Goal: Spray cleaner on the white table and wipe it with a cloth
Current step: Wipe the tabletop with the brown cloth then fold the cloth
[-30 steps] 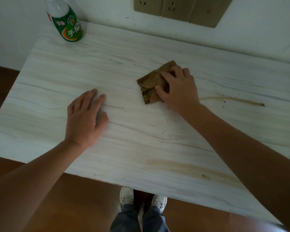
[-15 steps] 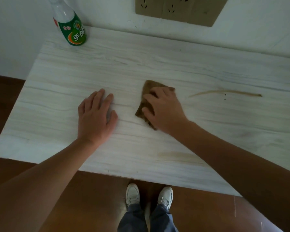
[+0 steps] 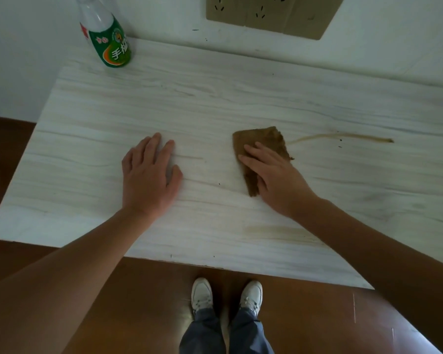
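The white wood-grain table [image 3: 215, 98] fills the middle of the view. A brown folded cloth [image 3: 261, 141] lies flat on it right of centre. My right hand [image 3: 274, 177] presses down on the cloth's near half with fingers spread. My left hand [image 3: 149, 172] rests flat on the bare tabletop to the left, palm down, holding nothing. A green-labelled cleaner bottle [image 3: 108, 39] stands at the table's far left corner, apart from both hands. A thin brown streak [image 3: 343, 136] runs right of the cloth, and a faint brown smear [image 3: 274, 229] lies near the front edge.
A white wall with a tan socket panel [image 3: 271, 14] backs the table. Brown floor [image 3: 138, 302] lies below the front edge, where my white shoes [image 3: 225, 295] stand. The table's left edge drops off to the floor.
My right hand has slid the cloth from the far middle toward me and then a little to the right, turning it. My left hand stays flat on the table.
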